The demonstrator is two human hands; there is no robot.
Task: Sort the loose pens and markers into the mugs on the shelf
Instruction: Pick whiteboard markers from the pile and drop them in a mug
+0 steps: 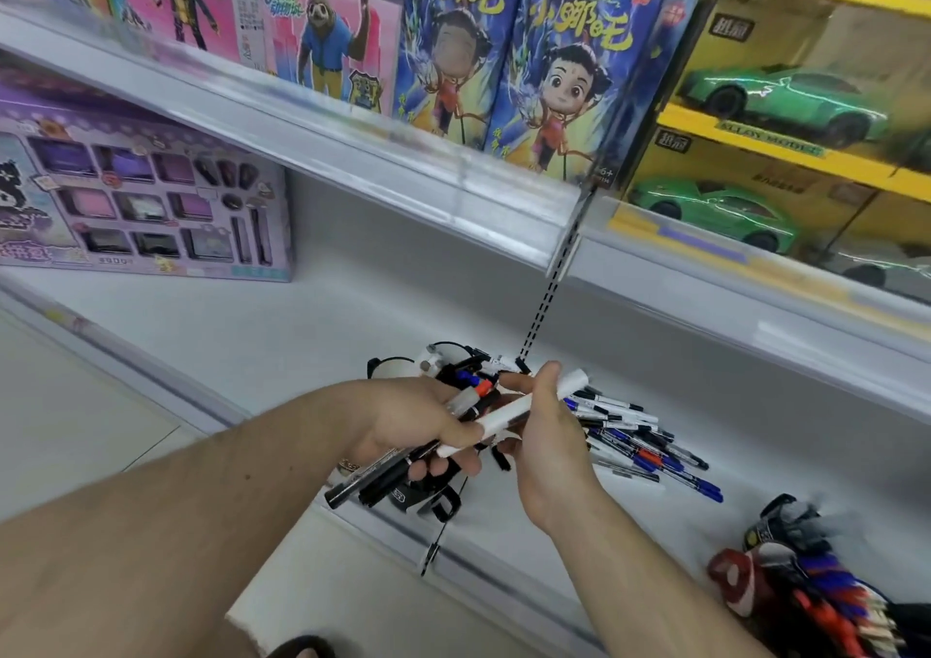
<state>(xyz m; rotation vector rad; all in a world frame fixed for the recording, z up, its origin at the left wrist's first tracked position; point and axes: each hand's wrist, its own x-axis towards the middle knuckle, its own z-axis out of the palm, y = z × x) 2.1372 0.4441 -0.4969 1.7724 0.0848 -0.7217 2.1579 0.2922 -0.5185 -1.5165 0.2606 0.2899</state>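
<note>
Head view: your shelf (352,315) carries the loose pens (640,436). Your left hand (423,425) grips a bundle (383,476), your right hand (544,436) pinches a white marker (519,410) — seat it in a mug (735,582) gently — tip first.

Both forearms bare, no sleeves visible. Left hand (403,425) and right hand (544,446): no gloves, no watch.
</note>
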